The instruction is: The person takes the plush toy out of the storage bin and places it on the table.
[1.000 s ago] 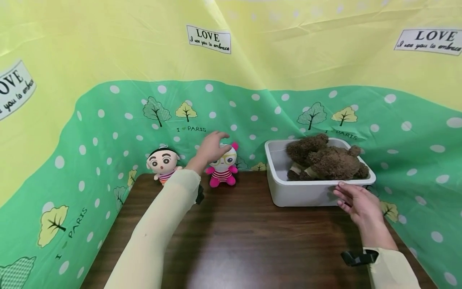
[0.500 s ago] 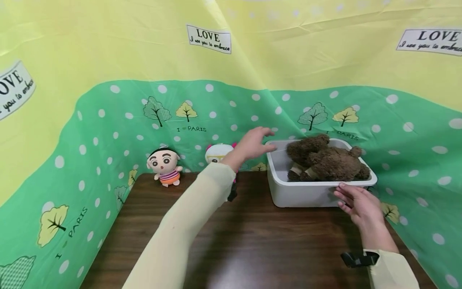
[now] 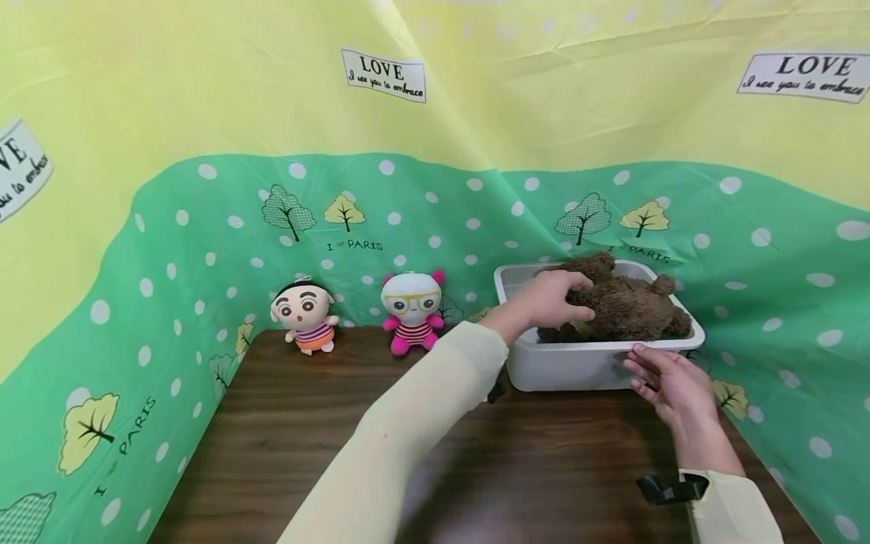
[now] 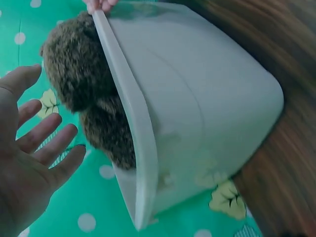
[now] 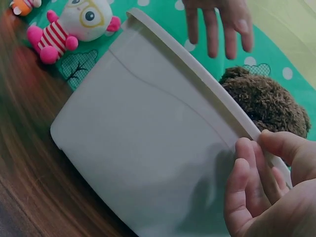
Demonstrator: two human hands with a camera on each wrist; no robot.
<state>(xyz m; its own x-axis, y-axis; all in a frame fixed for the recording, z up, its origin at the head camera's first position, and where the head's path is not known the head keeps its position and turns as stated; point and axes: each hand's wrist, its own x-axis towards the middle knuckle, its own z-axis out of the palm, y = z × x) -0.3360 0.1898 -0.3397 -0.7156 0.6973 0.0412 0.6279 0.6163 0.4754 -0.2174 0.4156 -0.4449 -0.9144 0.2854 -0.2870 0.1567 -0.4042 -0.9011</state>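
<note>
A fluffy dark brown plush toy lies in a light grey plastic bin, rising above its rim. My left hand is over the bin's left part, overlapping the plush in the head view. In the left wrist view that hand has its fingers spread, and a gap shows between them and the brown fur. At the bin's front right, my right hand holds the rim. The right wrist view shows this hand's thumb on top of the rim and its fingers curled against the outer wall.
A panda doll with yellow glasses and a pink striped outfit sits at the table's back edge. Left of it sits a black-haired doll in orange shorts. Green and yellow printed cloth hangs behind the dark wood table.
My left hand has moved right, from in front of the panda doll to over the bin and the brown plush. My right hand stays at the rim; the bin and dolls stand as before.
</note>
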